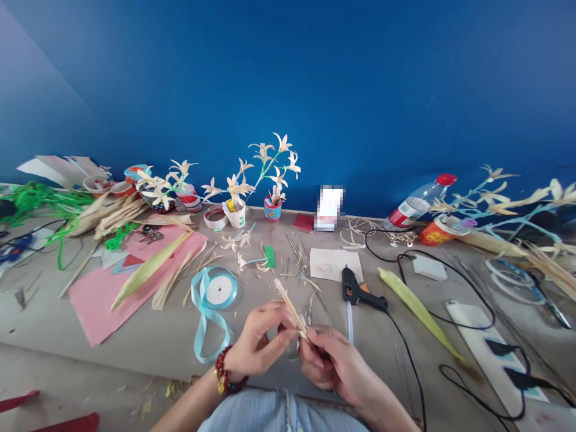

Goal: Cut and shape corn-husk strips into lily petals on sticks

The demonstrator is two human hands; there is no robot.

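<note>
A narrow strip of pale dried husk [290, 303] points up and away from between both hands, near the table's front edge. My left hand [265, 339], with a red bead bracelet at the wrist, has its fingers closed on the strip. The fingers of my right hand [328, 360] pinch the strip's lower end, close to the left fingertips. To the left of the hands lies a roll of light blue ribbon [219, 290] with a loose loop. On the right, a black glue gun [362, 291] rests beside a white paper [335, 265].
Husk flowers stand in a white cup [234, 213] and a blue cup [272, 208] near the wall. A bottle [411, 207], a power strip [495, 348], black cables and a green husk [423, 312] occupy the right. Pink paper [99, 300] and more husks lie left.
</note>
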